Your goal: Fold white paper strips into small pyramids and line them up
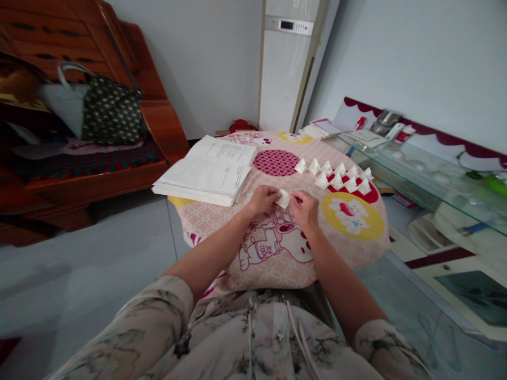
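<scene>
Between my two hands, just above the cloth-covered round table (222,221), is a small piece of folded white paper (282,199). My left hand (264,200) is closed, pinching the paper's left side with thumb and fingers. My right hand (304,207) is also closed, its fingertips at the paper's right edge. Several small white folded-paper pyramids (336,181) stand in two rows to the right, beyond my right hand. A thick stack of printed paper sheets (206,168) lies to the left, beyond my left hand.
A glass shelf unit (420,174) with odds and ends borders the table on the right. Behind the table stands a tall white appliance (285,74). At the left is a wooden bench (158,126) with a dark patterned bag (111,108) on it.
</scene>
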Demonstrator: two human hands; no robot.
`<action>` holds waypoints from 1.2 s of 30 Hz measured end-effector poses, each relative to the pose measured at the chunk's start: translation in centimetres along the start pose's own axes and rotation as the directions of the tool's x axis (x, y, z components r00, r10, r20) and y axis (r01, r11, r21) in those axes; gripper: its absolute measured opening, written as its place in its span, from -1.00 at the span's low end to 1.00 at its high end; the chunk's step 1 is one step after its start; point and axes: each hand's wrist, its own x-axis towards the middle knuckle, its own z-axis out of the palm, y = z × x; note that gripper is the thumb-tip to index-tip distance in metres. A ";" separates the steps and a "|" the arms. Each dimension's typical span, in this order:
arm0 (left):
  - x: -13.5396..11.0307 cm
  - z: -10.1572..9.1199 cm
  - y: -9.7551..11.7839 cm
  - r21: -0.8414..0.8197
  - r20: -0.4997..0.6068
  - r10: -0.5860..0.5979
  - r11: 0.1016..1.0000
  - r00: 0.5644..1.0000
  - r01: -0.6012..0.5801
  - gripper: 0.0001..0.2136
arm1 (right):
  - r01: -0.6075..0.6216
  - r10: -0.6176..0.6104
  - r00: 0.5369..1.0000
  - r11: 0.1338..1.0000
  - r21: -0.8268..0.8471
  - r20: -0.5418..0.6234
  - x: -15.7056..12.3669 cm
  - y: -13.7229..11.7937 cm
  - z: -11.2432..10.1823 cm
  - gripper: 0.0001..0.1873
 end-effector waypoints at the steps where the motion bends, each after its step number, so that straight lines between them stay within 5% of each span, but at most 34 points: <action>1: 0.0 0.0 0.1 -0.043 0.020 -0.040 0.998 0.999 0.041 -0.73 | -0.037 0.037 0.999 0.999 0.001 -0.031 0.1 0.1 -0.2 -0.81; 3: -0.1 -0.1 0.2 -0.098 0.062 -0.111 0.988 0.992 0.116 -0.85 | -0.118 0.119 0.992 0.993 0.017 -0.051 0.2 0.3 -0.5 -0.81; 6: -0.2 -0.2 0.5 -0.118 0.099 -0.174 0.976 0.980 0.186 -0.90 | -0.272 0.263 0.960 0.957 0.097 0.095 0.3 0.6 -0.7 -0.77; 11: -0.3 -0.6 0.7 -0.089 0.117 -0.221 0.969 0.968 0.232 -0.83 | -0.582 0.440 0.781 0.770 0.261 0.443 0.2 0.8 -0.7 -0.75; 16: -0.7 -0.9 0.6 0.030 0.170 -0.262 0.965 0.950 0.261 -0.72 | -0.665 0.469 0.698 0.705 0.247 0.541 0.3 0.7 -0.7 -0.83; 19: -0.9 -1.2 0.4 0.241 0.151 -0.207 0.956 0.967 0.167 -0.68 | -0.597 0.459 0.720 0.792 0.129 0.520 0.2 0.8 -0.5 -0.81; 23: -0.8 -1.6 0.4 0.554 0.107 -0.037 0.832 0.994 -0.029 -0.71 | -0.358 0.373 0.810 0.926 -0.124 0.453 0.1 0.7 0.1 -0.73; 28: -0.9 -1.8 0.3 0.710 0.123 0.023 0.696 0.992 -0.104 -0.79 | -0.208 0.348 0.839 0.916 -0.343 0.419 0.3 0.2 0.4 -0.82; 32: -1.2 -1.8 0.1 0.761 0.166 0.186 0.601 0.968 -0.246 -0.80 | -0.158 0.344 0.850 0.890 -0.428 0.400 0.2 -0.3 0.5 -0.86; 36: -1.3 -1.7 -0.3 0.718 0.293 0.231 0.588 0.928 -0.373 -0.80 | 0.026 0.184 0.885 0.897 -0.441 0.427 -0.2 -0.6 0.7 -0.86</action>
